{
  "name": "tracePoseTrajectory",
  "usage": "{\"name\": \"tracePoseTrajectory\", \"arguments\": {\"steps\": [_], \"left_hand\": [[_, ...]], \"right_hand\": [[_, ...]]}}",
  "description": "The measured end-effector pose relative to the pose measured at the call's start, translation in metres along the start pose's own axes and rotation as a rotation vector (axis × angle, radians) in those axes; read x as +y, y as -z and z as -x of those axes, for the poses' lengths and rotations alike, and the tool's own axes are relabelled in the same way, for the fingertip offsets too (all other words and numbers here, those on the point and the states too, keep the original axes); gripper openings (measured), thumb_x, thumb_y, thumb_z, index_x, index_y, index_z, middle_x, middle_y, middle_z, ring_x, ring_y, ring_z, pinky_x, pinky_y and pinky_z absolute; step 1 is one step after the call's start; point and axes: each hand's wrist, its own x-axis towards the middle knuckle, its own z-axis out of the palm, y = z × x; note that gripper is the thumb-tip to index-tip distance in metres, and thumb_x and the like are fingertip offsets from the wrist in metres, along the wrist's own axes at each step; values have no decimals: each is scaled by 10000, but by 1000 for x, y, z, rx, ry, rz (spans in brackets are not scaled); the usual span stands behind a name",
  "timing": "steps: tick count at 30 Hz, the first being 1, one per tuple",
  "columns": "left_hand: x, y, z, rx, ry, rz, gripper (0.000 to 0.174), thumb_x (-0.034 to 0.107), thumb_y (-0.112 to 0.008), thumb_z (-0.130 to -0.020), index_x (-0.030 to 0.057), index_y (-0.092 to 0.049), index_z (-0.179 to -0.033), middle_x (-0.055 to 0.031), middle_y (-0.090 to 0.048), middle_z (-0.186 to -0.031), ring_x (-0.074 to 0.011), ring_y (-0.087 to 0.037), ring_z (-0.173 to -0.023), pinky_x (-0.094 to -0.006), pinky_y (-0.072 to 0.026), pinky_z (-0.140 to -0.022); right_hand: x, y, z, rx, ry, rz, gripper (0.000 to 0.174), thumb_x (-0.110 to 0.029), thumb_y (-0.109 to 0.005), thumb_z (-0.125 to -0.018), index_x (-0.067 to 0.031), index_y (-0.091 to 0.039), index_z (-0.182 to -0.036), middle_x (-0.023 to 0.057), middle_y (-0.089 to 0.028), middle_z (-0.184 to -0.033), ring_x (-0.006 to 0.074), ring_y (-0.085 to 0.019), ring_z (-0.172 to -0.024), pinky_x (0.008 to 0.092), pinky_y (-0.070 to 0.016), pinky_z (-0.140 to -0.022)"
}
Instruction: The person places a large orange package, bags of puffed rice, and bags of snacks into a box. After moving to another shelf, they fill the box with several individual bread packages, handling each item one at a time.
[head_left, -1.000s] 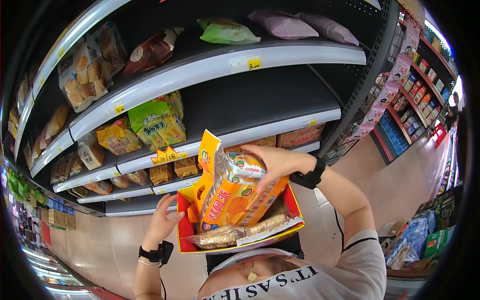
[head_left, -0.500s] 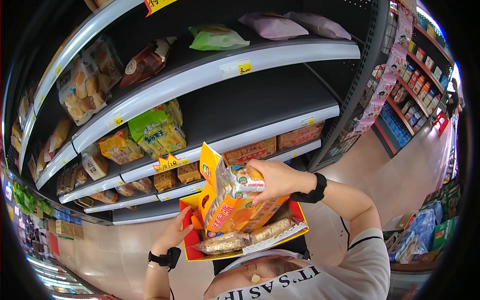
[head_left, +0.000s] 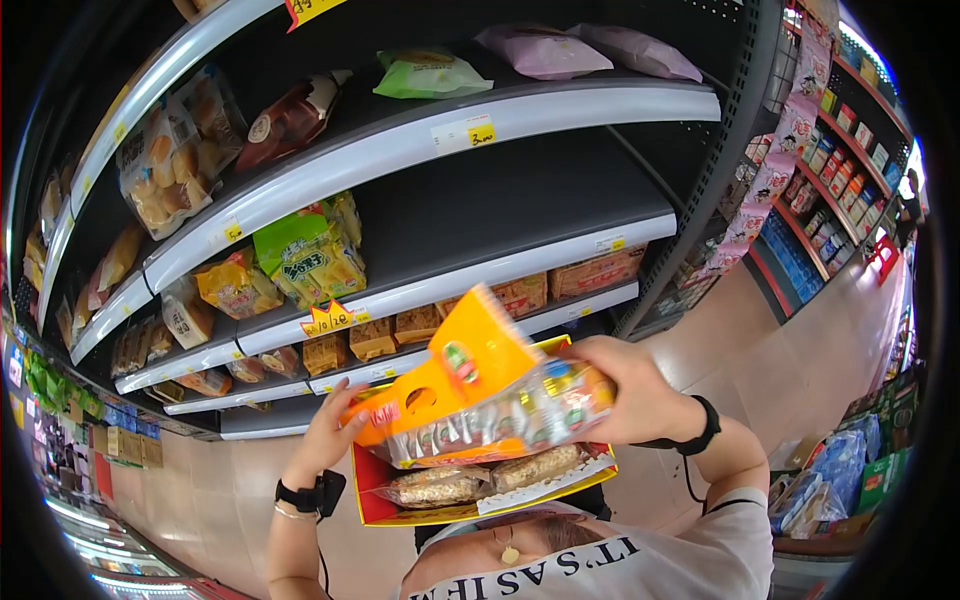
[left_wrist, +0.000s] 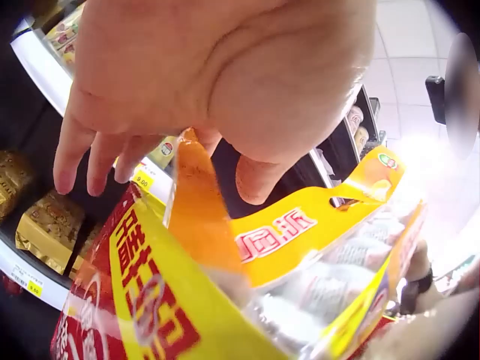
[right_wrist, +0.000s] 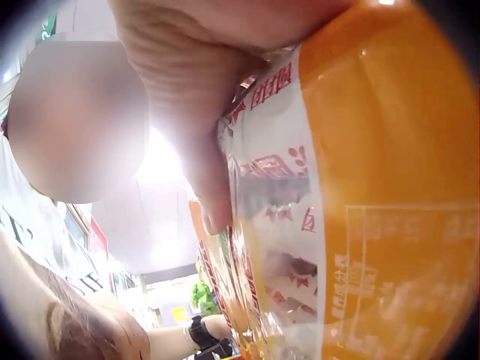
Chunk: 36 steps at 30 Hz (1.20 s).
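Note:
My right hand (head_left: 645, 392) grips one end of an orange and clear bag of snack pies (head_left: 470, 395). The bag lies tilted over an open red and yellow box (head_left: 367, 478), its other end reaching to my left hand (head_left: 322, 438). In the right wrist view, the thumb presses the clear side of the bag. The left wrist view has my left fingers extended and thumb apart, around an orange flap (left_wrist: 199, 202) above the box's printed side (left_wrist: 142, 292). Wrapped puffed-grain cakes (head_left: 440, 487) rest in the box, which is close against the body.
Ahead stand dark shelves (head_left: 480, 230) with white front rails. They carry a green and yellow snack pack (head_left: 312, 255), bagged bread rolls (head_left: 165, 165), and green (head_left: 430, 75) and purple (head_left: 545, 52) bags. Blue plastic-wrapped goods (head_left: 838, 465) sit at the right.
The bag of pies has turned from standing upright in the box to lying across it, its top swinging toward the viewer. My right hand has moved right and down with it.

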Motion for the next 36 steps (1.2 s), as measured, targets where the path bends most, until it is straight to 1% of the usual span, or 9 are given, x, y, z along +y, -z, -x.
{"name": "tracePoseTrajectory", "arguments": {"steps": [3,5,6,9,14,16,20,28,36], "left_hand": [[-7,7,-18,54,-76,-55,425,233,-567,-912,58,-471,-1286,-219,-426,-1349,-302,-384,-1290,-311,-379,-980],[22,14,-23,-125,252,515,457,241,-554,-923,43,-429,-1316,-188,-441,-1344,-246,-447,-1234,-295,-387,-968],[13,14,-27,-110,58,396,502,333,-473,-958,22,-384,-1341,-163,-469,-1314,-200,-484,-1182,-312,-374,-989],[22,21,-35,-58,-24,679,572,443,-367,-972,15,-366,-1352,-155,-484,-1295,-209,-481,-1187,-313,-373,-998],[-6,22,-50,-102,59,759,699,578,-182,-949,46,-398,-1349,-109,-510,-1285,-195,-473,-1201,-329,-347,-1021],[-13,22,-51,-198,216,620,637,557,-298,-950,60,-466,-1313,-84,-522,-1272,-189,-476,-1185,-313,-340,-1012],[-13,20,-59,-385,149,313,506,404,-570,-898,5,-556,-1208,-77,-580,-1184,-137,-488,-1106,-283,-360,-963],[-16,16,-67,-441,242,71,564,457,-585,-874,-10,-572,-1190,-110,-617,-1122,-168,-535,-1053,-282,-394,-929],[55,5,-111,-398,-216,403,827,365,-679,-818,-5,-243,-1415,-174,-341,-1426,-255,-360,-1298,-371,-288,-1069]], "right_hand": [[4,19,17,110,-15,-64,771,-319,-885,-504,13,-532,-1104,136,-622,-935,250,-640,-848,321,-497,-751],[12,27,34,242,-95,-150,783,-341,-890,-514,15,-517,-1103,135,-622,-954,194,-635,-871,303,-493,-762],[16,32,45,238,-136,-143,795,-323,-902,-502,12,-509,-1107,123,-623,-996,161,-618,-911,302,-486,-791],[15,35,58,378,-164,-344,786,-278,-917,-482,2,-520,-1100,108,-617,-1027,164,-607,-929,311,-480,-818],[49,42,88,494,-168,-548,916,-139,-902,-516,7,-377,-1252,92,-571,-1118,163,-571,-1008,326,-468,-881],[63,47,99,542,-204,-605,911,-128,-901,-507,6,-387,-1247,88,-572,-1121,163,-573,-1010,322,-464,-887],[63,55,105,657,-296,-761,848,-129,-856,-527,-3,-419,-1242,87,-581,-1128,185,-588,-1013,327,-461,-892],[85,57,130,741,-219,-853,648,-120,-673,-688,-5,-401,-1265,116,-559,-1176,240,-562,-1075,349,-443,-931],[110,55,119,713,-194,-1023,565,-96,-611,-786,17,-379,-1289,156,-534,-1235,258,-562,-1095,379,-458,-936]]}}
